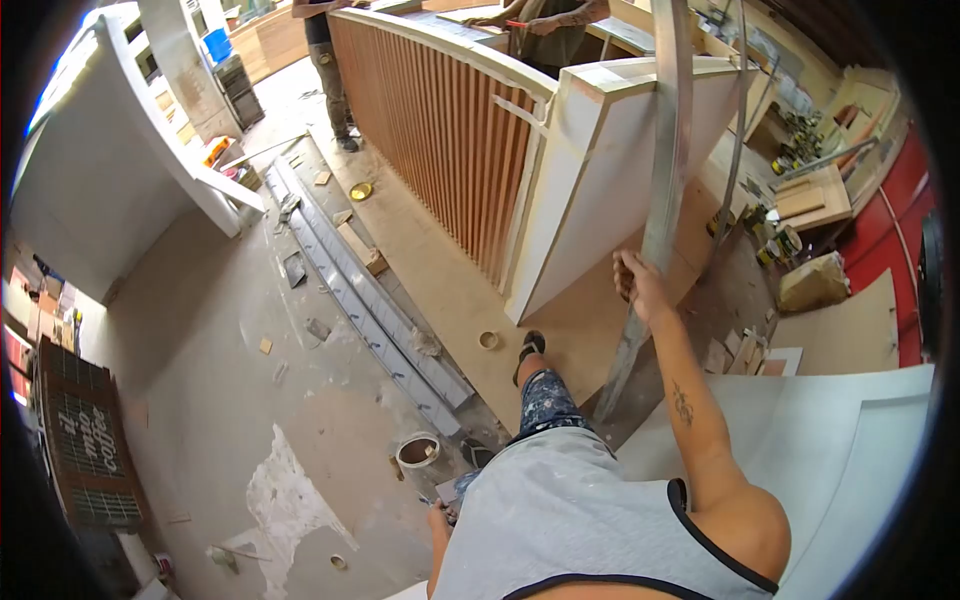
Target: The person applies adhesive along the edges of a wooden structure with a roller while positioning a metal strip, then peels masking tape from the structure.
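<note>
My right hand (640,285) is stretched forward with its fingers curled, right in front of an upright metal post (667,150). Whether it grips the post or something small, I cannot make out. Low by my left hip, my left hand (440,516) is closed around what looks like a putty knife (447,494), partly hidden by my body. Beside that hand a round bucket (418,451) with brown inside stands on the floor. Ahead of me is a large counter with a white end panel (590,180) and a side of vertical wooden slats (440,140).
Long wrapped strips (365,310) lie along the floor on the left, near scraps and a small tin lid (361,190). A curved grey panel (110,190) stands at left. Two people work behind the counter. Cans (780,245) and boards fill the right side.
</note>
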Tool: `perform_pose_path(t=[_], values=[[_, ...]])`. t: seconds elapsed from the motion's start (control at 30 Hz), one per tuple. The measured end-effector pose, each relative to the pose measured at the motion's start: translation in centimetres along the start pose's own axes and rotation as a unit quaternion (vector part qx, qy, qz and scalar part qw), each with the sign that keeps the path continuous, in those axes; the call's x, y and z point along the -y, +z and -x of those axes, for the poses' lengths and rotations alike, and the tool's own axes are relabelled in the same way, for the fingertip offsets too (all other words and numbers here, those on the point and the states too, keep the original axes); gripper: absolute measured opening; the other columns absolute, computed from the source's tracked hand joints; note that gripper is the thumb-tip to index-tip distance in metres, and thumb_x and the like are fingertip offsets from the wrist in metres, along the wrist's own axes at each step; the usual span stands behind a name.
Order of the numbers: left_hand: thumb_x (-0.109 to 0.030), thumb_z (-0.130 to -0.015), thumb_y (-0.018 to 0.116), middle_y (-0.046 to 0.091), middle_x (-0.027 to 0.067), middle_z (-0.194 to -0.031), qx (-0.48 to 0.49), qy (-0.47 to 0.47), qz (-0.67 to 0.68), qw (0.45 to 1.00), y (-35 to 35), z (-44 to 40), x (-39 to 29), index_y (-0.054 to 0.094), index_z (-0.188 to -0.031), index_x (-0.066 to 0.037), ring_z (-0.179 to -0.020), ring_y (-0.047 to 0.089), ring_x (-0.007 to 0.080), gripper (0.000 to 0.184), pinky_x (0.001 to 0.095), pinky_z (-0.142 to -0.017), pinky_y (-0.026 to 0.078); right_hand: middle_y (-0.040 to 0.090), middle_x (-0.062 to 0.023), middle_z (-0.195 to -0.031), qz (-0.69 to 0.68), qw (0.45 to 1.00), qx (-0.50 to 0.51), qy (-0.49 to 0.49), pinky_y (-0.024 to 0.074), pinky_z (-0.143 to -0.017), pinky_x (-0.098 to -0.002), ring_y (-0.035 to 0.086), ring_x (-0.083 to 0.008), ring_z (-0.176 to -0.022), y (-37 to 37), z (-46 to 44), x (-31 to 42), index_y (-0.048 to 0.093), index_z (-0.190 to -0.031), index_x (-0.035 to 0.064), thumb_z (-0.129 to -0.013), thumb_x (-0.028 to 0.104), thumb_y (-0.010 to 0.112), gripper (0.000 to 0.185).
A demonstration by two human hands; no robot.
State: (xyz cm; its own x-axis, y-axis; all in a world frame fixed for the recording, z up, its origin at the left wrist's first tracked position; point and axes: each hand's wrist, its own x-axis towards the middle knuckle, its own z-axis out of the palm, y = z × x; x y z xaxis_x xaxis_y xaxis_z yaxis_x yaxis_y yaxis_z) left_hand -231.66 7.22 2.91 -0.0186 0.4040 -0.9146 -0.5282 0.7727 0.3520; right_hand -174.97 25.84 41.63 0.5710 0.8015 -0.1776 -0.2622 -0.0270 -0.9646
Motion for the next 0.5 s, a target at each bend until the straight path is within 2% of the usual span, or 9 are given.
perform_pose_path(t=[0.1,0.2,0.27,0.37,0.5], values=[[-0.026,-0.097,0.055,0.045,0.0033,-0.059,-0.011,0.026,-0.039,0.999,1.3,-0.2,-1.5,0.049,-0.078,-0.008,-0.046,0.045,0.0162,0.026,0.0297,-0.042,0.038,0.06,0.0004,-0.087,0.041,0.997,0.008,-0.063,0.0461,-0.065,-0.027,0.058,-0.0113,-0.076,-0.1,-4.9,3.4,0.064,-0.103,0.0076,-0.097,0.026,0.062,0.02],[-0.026,-0.097,0.055,0.046,0.0033,-0.061,-0.02,0.034,-0.087,0.995,3.1,-0.6,-3.4,0.05,-0.08,-0.008,-0.047,0.046,0.016,0.025,0.0295,-0.041,0.039,0.058,-0.0003,-0.096,0.077,0.991,-0.037,-0.105,0.0476,-0.067,-0.0279,0.059,-0.0115,-0.082,0.7,-10.1,6.5,0.061,-0.112,0.0079,-0.096,0.027,0.063,0.025],[-0.026,-0.097,0.056,0.049,0.0038,-0.064,-0.036,0.039,-0.116,0.992,4.1,-0.2,-4.0,0.051,-0.081,-0.008,-0.048,0.047,0.0163,0.025,0.0293,-0.041,0.039,0.057,-0.001,-0.103,0.113,0.972,-0.089,-0.186,0.0488,-0.071,-0.029,0.059,-0.0123,-0.087,2.0,-13.1,8.3,0.056,-0.12,0.0082,-0.094,0.027,0.065,0.033],[-0.025,-0.097,0.057,0.048,0.0036,-0.063,-0.036,0.064,-0.128,0.989,5.6,-0.6,-4.6,0.051,-0.079,-0.007,-0.048,0.047,0.0165,0.027,0.0296,-0.042,0.04,0.056,-0.0021,-0.108,0.148,0.958,-0.125,-0.21,0.0499,-0.074,-0.0292,0.059,-0.0132,-0.091,3.2,-16.3,9.3,0.053,-0.125,0.0074,-0.093,0.025,0.066,0.038],[-0.025,-0.096,0.058,0.052,0.0048,-0.063,-0.058,0.052,-0.121,0.99,6.9,-2.3,-4.3,0.053,-0.08,-0.005,-0.047,0.048,0.0172,0.027,0.0309,-0.042,0.04,0.058,-0.0034,-0.105,0.148,0.959,-0.113,-0.215,0.0511,-0.073,-0.0297,0.06,-0.014,-0.09,3.2,-18.9,8.9,0.056,-0.122,0.0065,-0.092,0.025,0.066,0.037]])
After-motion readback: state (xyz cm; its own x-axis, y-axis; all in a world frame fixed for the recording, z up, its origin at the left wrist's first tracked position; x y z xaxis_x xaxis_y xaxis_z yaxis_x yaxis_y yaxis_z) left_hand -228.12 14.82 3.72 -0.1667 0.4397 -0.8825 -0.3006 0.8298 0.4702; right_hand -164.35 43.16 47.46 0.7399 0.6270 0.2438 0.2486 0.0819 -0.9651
